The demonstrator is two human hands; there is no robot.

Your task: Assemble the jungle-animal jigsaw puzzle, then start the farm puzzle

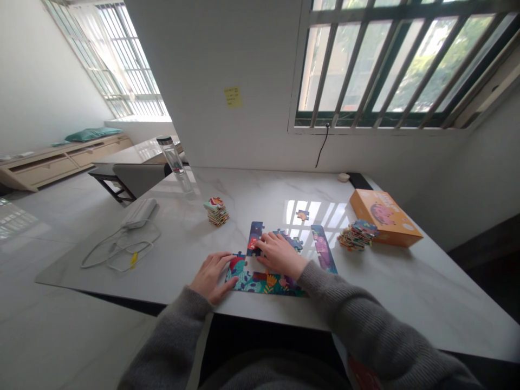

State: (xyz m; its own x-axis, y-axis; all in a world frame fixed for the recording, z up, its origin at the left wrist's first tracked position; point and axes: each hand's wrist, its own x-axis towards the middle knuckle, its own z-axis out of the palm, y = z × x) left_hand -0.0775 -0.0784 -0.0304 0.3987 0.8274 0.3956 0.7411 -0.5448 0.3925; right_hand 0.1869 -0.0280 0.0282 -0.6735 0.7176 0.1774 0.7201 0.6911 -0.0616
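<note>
A partly joined jigsaw puzzle lies flat on the white table, with gaps in its middle. My left hand rests at its lower left corner, fingers apart, thumb and fingertips along the puzzle's edge. Over the middle reaches my right hand, its fingertips closed on a puzzle piece with red on it at the left side. The hand partly hides the pieces beneath. A purple joined strip forms the right side. One loose piece lies beyond the puzzle.
A stack of puzzle pieces stands at the back left, another pile at the right beside an orange box. A white power strip with a cable lies at the left. A glass bottle stands at the far left edge.
</note>
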